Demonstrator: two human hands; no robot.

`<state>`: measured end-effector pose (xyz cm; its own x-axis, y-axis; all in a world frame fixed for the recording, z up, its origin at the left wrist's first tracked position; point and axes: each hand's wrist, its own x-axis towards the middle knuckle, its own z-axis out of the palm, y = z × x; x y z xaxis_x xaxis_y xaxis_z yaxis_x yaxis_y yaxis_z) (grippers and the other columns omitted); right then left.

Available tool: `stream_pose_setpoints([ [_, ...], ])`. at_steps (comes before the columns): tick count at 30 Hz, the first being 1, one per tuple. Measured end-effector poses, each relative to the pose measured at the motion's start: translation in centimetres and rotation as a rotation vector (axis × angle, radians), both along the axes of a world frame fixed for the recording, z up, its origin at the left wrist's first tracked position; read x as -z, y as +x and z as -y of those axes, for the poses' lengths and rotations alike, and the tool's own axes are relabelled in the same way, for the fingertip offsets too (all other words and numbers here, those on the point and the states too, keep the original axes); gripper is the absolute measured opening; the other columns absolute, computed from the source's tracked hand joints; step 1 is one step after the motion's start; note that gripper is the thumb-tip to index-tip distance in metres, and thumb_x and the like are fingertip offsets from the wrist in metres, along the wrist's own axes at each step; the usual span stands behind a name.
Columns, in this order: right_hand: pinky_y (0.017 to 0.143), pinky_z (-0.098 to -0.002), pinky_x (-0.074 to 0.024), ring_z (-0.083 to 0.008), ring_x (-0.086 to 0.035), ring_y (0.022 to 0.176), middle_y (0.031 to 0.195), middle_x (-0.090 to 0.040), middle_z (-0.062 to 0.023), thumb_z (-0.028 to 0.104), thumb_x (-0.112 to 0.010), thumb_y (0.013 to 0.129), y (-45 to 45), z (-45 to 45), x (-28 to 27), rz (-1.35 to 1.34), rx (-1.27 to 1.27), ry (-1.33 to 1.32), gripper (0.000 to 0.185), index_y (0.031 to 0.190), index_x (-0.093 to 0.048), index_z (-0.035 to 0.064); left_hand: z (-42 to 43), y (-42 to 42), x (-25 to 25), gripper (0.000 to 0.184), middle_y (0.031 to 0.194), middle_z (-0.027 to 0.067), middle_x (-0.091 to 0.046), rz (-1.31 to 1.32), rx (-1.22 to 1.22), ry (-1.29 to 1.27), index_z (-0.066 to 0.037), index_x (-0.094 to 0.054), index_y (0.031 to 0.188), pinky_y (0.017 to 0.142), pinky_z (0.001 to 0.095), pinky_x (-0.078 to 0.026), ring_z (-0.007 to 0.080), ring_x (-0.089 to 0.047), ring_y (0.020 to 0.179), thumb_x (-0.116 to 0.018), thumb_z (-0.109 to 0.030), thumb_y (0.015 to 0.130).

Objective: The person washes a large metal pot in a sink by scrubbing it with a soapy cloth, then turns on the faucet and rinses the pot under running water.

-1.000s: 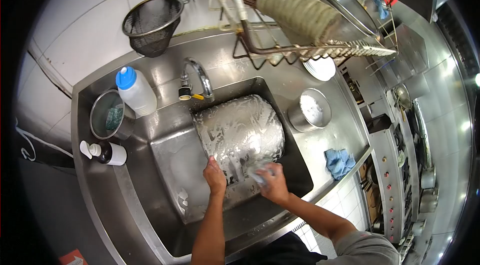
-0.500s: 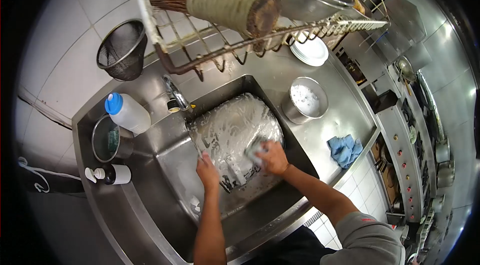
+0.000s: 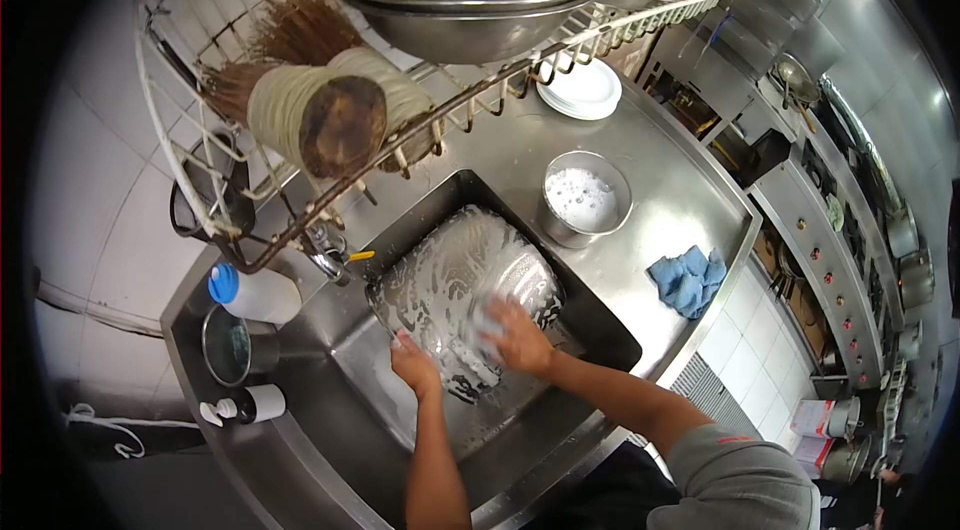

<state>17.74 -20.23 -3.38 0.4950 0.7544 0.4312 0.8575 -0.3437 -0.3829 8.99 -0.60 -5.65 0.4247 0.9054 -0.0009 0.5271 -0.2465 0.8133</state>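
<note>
A large metal pan (image 3: 425, 275) with rounded corners lies in the sink (image 3: 590, 350), its surface streaked with white suds. My left hand (image 3: 413, 367) is closed on the pan's near-left edge. On the soapy surface, my right hand (image 3: 522, 342) presses a greyish scouring pad (image 3: 481, 322); both are smeared by motion, and the fingers partly cover the pad. Just beyond the pan stands the tap (image 3: 327, 255), which has a yellow piece beside it.
Right of the sink are a pot of suds (image 3: 585, 200), a blue cloth (image 3: 688, 280) and stacked white plates (image 3: 580, 90). Leftward stand a white bottle (image 3: 262, 298), a metal pot (image 3: 228, 345) and a pump bottle (image 3: 260, 404). Overhead, a wire rack (image 3: 500, 95) holds brushes (image 3: 340, 125) and steel bowls (image 3: 470, 30).
My right hand has swept the pad leftward and slightly down across the pan. My left hand keeps its hold on the edge. The camera view has shifted, showing more of the rack.
</note>
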Motion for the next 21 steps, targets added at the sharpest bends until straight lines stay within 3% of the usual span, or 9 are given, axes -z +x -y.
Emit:
stream_pose_setpoints([
  [1,0.104,-0.0644,-0.0306,-0.0435,-0.029,0.137,0.137,-0.043,-0.0136,0.020,-0.071,0.072,-1.0,1.6,0.5,-0.091,-0.122,-0.261,0.054,0.124,-0.058,0.0269,0.2,-0.2,0.0,0.043,0.089,0.0266,-0.066,-0.001,0.010,0.007,0.007,-0.062,0.100,0.074,0.0455,-0.047,0.0439,-0.062,0.083,-0.046,-0.033,0.100],
  [4,0.102,-0.0627,-0.0353,-0.0395,-0.034,0.135,0.135,-0.047,-0.0149,0.024,-0.070,0.074,4.0,3.7,0.3,0.113,0.182,-0.048,0.051,0.123,-0.059,0.0247,-0.1,0.1,0.1,0.044,0.088,0.0260,-0.066,0.021,-0.016,0.039,0.007,-0.062,0.099,0.074,0.0454,-0.046,0.0433,-0.062,0.081,-0.046,-0.033,0.100],
  [7,0.102,-0.0584,-0.0363,-0.0388,-0.045,0.124,0.131,-0.052,-0.0152,0.027,-0.066,0.077,7.4,-2.5,-1.2,-0.324,0.620,0.083,0.042,0.118,-0.061,0.0186,0.4,-0.2,0.3,0.044,0.087,0.0265,-0.066,0.032,0.000,0.015,0.007,-0.063,0.098,0.074,0.0452,-0.046,0.0434,-0.062,0.082,-0.046,-0.033,0.100],
  [13,0.105,-0.0589,-0.0296,-0.0343,-0.049,0.123,0.132,-0.053,-0.0088,0.037,-0.065,0.079,4.2,-7.1,-1.6,-0.031,-0.307,-0.121,0.036,0.114,-0.064,0.0254,0.5,-0.8,1.5,0.043,0.082,0.0288,-0.064,0.046,-0.029,0.064,0.009,-0.062,0.095,0.071,0.0470,-0.046,0.0461,-0.060,0.077,-0.048,-0.032,0.099],
  [15,0.105,-0.0577,-0.0301,-0.0292,-0.052,0.121,0.129,-0.056,-0.0096,0.039,-0.064,0.082,8.8,-5.0,0.0,0.061,0.099,-0.062,0.036,0.114,-0.064,0.0208,1.3,-1.4,2.0,0.042,0.079,0.0292,-0.064,0.031,-0.015,0.071,0.009,-0.061,0.093,0.067,0.0488,-0.046,0.0471,-0.060,0.074,-0.050,-0.032,0.098],
  [16,0.103,-0.0579,-0.0321,-0.0322,-0.050,0.121,0.124,-0.056,-0.0145,0.036,-0.064,0.083,10.2,-4.6,-2.3,-0.318,0.477,-0.124,0.039,0.115,-0.062,0.0134,2.2,-1.5,-0.6,0.041,0.077,0.0302,-0.062,0.041,-0.025,-0.002,0.009,-0.060,0.092,0.066,0.0498,-0.045,0.0472,-0.060,0.073,-0.050,-0.030,0.098],
  [17,0.101,-0.0593,-0.0335,-0.0346,-0.046,0.125,0.127,-0.053,-0.0188,0.034,-0.064,0.083,11.1,-4.0,-2.1,-0.412,0.507,0.011,0.041,0.115,-0.060,0.0091,2.8,-1.8,-0.4,0.041,0.077,0.0302,-0.062,0.042,-0.054,-0.006,0.009,-0.060,0.092,0.066,0.0498,-0.045,0.0472,-0.060,0.073,-0.050,-0.030,0.098],
  [19,0.103,-0.0592,-0.0323,-0.0361,-0.040,0.131,0.134,-0.050,-0.0156,0.033,-0.065,0.081,8.5,-4.2,1.1,0.055,0.415,-0.123,0.040,0.115,-0.061,0.0126,3.4,-2.3,-0.1,0.037,0.073,0.0263,-0.061,0.075,-0.076,-0.058,0.007,-0.059,0.088,0.064,0.0444,-0.044,0.0404,-0.055,0.064,-0.050,-0.027,0.099],
  [21,0.106,-0.0590,-0.0289,-0.0363,-0.037,0.134,0.142,-0.045,-0.0111,0.035,-0.066,0.079,3.5,-5.3,0.7,0.263,0.016,-0.012,0.039,0.113,-0.061,0.0153,3.7,-3.1,1.3,0.034,0.068,0.0224,-0.059,0.104,-0.077,-0.027,0.005,-0.058,0.089,0.063,0.0419,-0.044,0.0335,-0.053,0.061,-0.050,-0.026,0.100],
])
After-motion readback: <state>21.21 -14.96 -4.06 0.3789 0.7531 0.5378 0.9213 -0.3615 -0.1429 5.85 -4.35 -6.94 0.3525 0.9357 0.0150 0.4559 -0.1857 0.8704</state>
